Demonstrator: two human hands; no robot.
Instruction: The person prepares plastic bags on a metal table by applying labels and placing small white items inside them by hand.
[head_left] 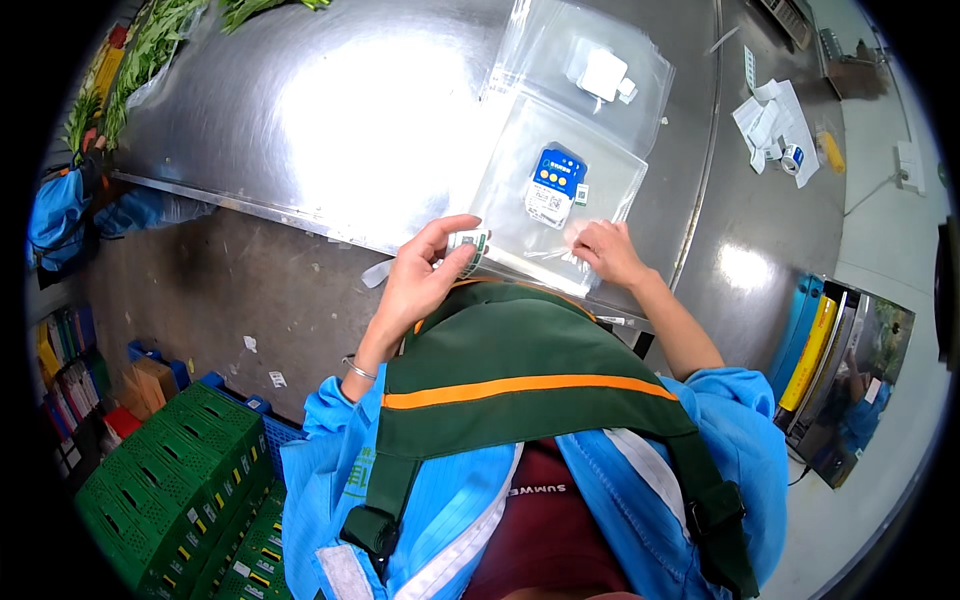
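At nine o'clock from our hands we are seeing stacked green plastic crates [170, 480] on the floor, and toward eleven o'clock a bundle of leafy green vegetables [140, 55] is lying at the far corner of the shiny stainless-steel worktable [330, 110].

Our left hand [420, 280] is hovering over the table's near edge — thumb and fingers are pinching together on a small white printed label [468, 248], which is sticking up at one o'clock from the palm. A thin metal bangle [360, 370] is circling that wrist.

Just at three o'clock from the label, a clear flat plastic bag [545, 200] is lying on the steel, holding a small blue card with yellow dots [558, 172] and a white printed tag beneath it. Our right hand [605, 250] is resting on the bag's near right corner, fingers curled and pressing together on the film; we cannot tell whether they are gripping it or only holding it down.

At twelve o'clock from this bag a second clear plastic bag [590, 50] is lying, overlapping its far edge, with a white square item [603, 72] inside.

Farther toward two o'clock, a heap of white paper slips [770, 120] is sitting on the table with a small roll of tape [792, 157] beside it. At four o'clock, blue and yellow flat folders [808, 340] are standing on edge.
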